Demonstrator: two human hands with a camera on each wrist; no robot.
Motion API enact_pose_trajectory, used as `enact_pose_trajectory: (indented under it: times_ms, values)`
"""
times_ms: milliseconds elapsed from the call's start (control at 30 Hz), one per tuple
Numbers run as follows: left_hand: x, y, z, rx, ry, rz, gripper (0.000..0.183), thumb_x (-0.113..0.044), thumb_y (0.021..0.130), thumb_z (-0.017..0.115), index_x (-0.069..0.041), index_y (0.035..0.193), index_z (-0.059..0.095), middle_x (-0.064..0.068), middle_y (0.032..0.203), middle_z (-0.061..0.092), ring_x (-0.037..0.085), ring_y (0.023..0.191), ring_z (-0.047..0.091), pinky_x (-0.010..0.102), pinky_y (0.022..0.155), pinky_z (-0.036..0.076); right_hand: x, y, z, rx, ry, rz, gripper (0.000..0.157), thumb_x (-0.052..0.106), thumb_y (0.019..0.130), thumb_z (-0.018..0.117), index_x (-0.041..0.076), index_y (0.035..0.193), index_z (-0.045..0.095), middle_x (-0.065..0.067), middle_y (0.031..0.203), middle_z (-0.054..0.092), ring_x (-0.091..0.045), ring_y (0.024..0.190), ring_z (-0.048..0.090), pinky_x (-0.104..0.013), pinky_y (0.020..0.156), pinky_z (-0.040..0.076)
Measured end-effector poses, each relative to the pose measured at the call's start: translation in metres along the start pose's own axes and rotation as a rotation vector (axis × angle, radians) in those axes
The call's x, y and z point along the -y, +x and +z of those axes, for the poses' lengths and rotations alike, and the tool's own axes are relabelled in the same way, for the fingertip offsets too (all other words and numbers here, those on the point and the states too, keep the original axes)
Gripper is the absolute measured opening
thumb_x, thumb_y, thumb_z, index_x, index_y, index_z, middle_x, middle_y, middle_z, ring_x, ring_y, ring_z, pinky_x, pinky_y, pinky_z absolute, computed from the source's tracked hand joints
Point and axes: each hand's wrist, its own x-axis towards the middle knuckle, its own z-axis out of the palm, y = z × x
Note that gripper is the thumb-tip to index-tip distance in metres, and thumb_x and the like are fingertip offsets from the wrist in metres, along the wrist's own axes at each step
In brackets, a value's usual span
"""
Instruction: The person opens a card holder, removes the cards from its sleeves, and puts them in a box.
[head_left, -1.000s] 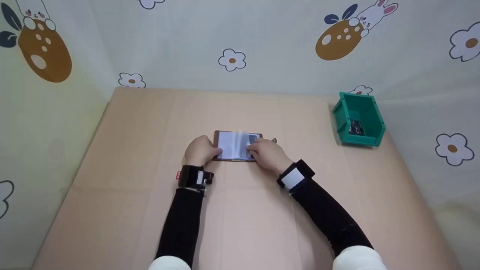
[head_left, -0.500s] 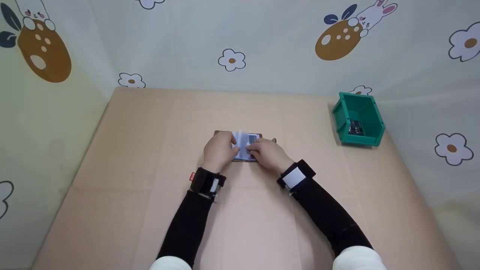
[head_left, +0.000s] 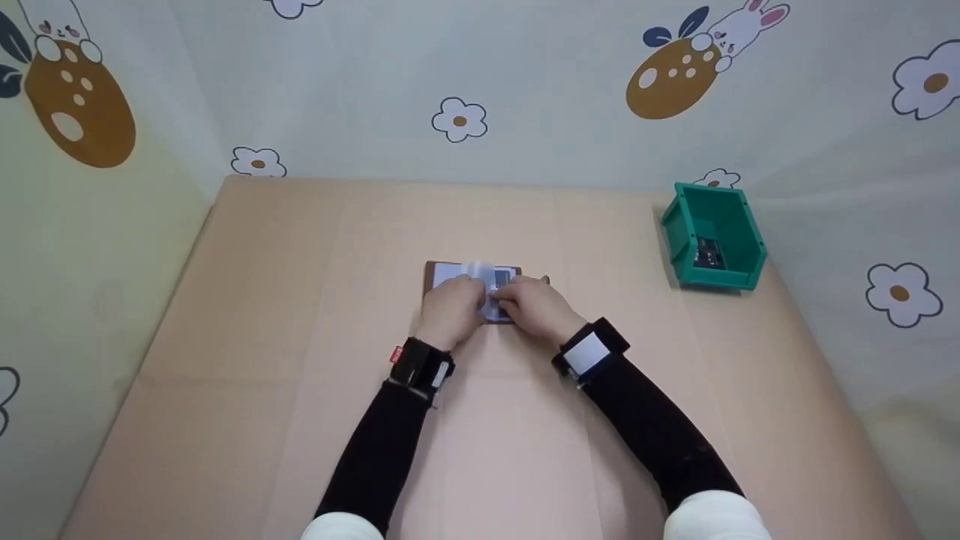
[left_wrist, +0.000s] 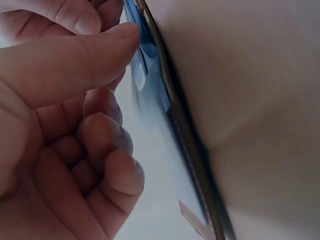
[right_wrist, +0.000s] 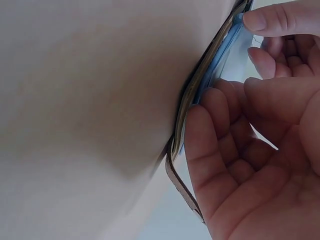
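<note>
A brown card holder [head_left: 429, 274] lies spread on the table with its clear plastic sleeves [head_left: 478, 268] showing. My left hand [head_left: 450, 309] reaches over its left half and pinches the sleeves near the lower middle. In the left wrist view, that thumb presses the bluish sleeves [left_wrist: 150, 75], and the other fingers curl below. My right hand [head_left: 541, 307] holds the right half, thumb and forefinger close together on the sleeves beside a dark patch [head_left: 502, 278]. The right wrist view shows the holder's edge [right_wrist: 192, 90] against curled fingers; what lies between the fingertips is partly hidden.
A green bin [head_left: 714, 236] stands at the table's back right, with a dark card-like item [head_left: 708, 253] inside. Tan board covers the tabletop [head_left: 315, 247]. A patterned curtain [head_left: 360, 97] rises behind the back edge. The holder's strap end [head_left: 546, 280] sticks out past the right hand.
My left hand has moved right from the holder's left edge to its middle sleeves, then slightly lower. The right hand stays in nearly the same place.
</note>
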Motion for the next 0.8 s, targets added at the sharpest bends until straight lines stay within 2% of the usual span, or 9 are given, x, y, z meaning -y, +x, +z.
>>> enact_pose_trajectory:
  times_ms: [167, 433, 800]
  values:
    - [0.0012, 0.0001, 0.0002, 0.013, -0.009, 0.017, 0.01, -0.008, 0.08, 0.075, -0.006, 0.084, 0.066, 0.008, 0.085, 0.063, 0.028, 0.079, 0.061, 0.042, 0.07, 0.05, -0.0003, -0.0008, -0.0009, -0.008, -0.01, -0.046, 0.023, 0.005, 0.096, 0.059, 0.004, 0.115, 0.073, -0.013, 0.102, 0.07, -0.026, 0.09, 0.063, -0.041, 0.08, 0.05]
    - [0.0014, 0.0012, 0.0023, 0.013, -0.011, 0.035, 0.01, -0.006, 0.085, 0.067, -0.009, 0.075, 0.063, 0.005, 0.078, 0.063, 0.025, 0.073, 0.06, 0.041, 0.067, 0.05, -0.0007, -0.0013, -0.0002, 0.005, -0.004, -0.035, 0.024, 0.005, 0.096, 0.059, 0.003, 0.116, 0.072, -0.015, 0.105, 0.069, -0.027, 0.093, 0.063, -0.041, 0.083, 0.05]
    - [0.0011, 0.0015, 0.0007, -0.002, -0.065, 0.019, 0.012, -0.008, 0.083, 0.068, -0.008, 0.072, 0.063, 0.003, 0.071, 0.06, 0.023, 0.065, 0.057, 0.04, 0.063, 0.049, -0.0034, -0.0018, 0.0004, 0.008, 0.01, -0.03, 0.025, 0.004, 0.096, 0.058, 0.002, 0.117, 0.072, -0.014, 0.105, 0.069, -0.027, 0.093, 0.063, -0.041, 0.083, 0.05]
